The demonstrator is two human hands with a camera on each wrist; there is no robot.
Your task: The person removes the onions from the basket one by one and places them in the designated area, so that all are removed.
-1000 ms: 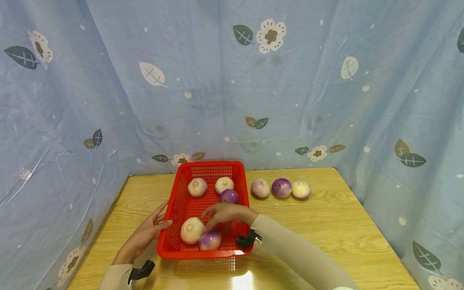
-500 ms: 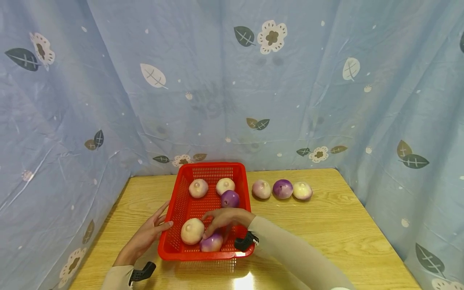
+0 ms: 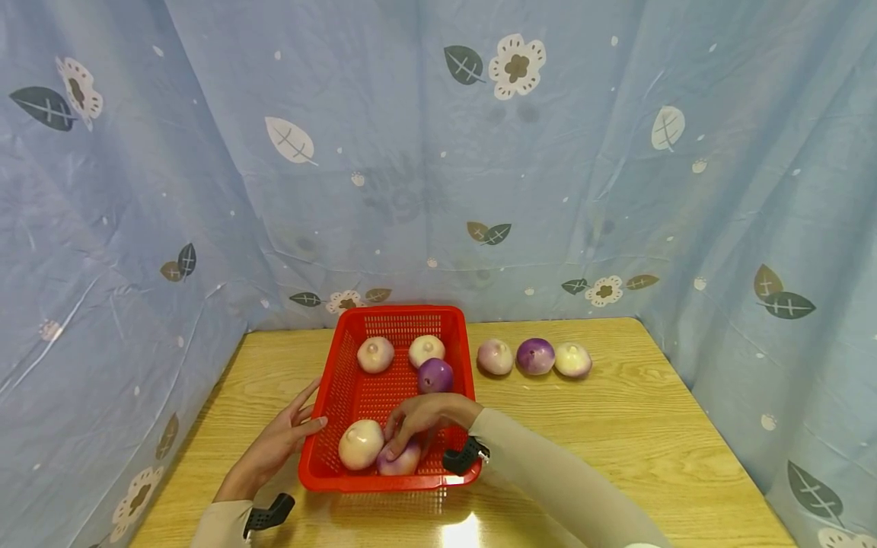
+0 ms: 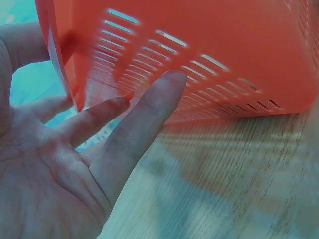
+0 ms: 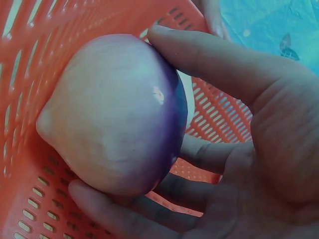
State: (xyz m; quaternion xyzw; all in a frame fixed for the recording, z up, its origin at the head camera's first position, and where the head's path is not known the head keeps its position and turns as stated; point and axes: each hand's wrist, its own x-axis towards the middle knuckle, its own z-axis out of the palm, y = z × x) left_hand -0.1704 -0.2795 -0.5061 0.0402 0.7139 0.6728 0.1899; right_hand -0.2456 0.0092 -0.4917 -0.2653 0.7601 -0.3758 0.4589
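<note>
Low centre in the head view, the purple-white onion (image 3: 403,461) lies inside the basket (image 3: 467,358), pinched in the curled fingers of the right hand (image 3: 423,415), tip pointing away from the palm; the left hand (image 3: 272,441), farther off, spreads its fingers at the basket's left side.

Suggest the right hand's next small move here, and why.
Probably lift the round purple-and-white onion slightly: the right hand grips it between thumb and fingers, the left hand is at the side of the red perforated plastic basket, and nothing lies on top of the onion.
</note>
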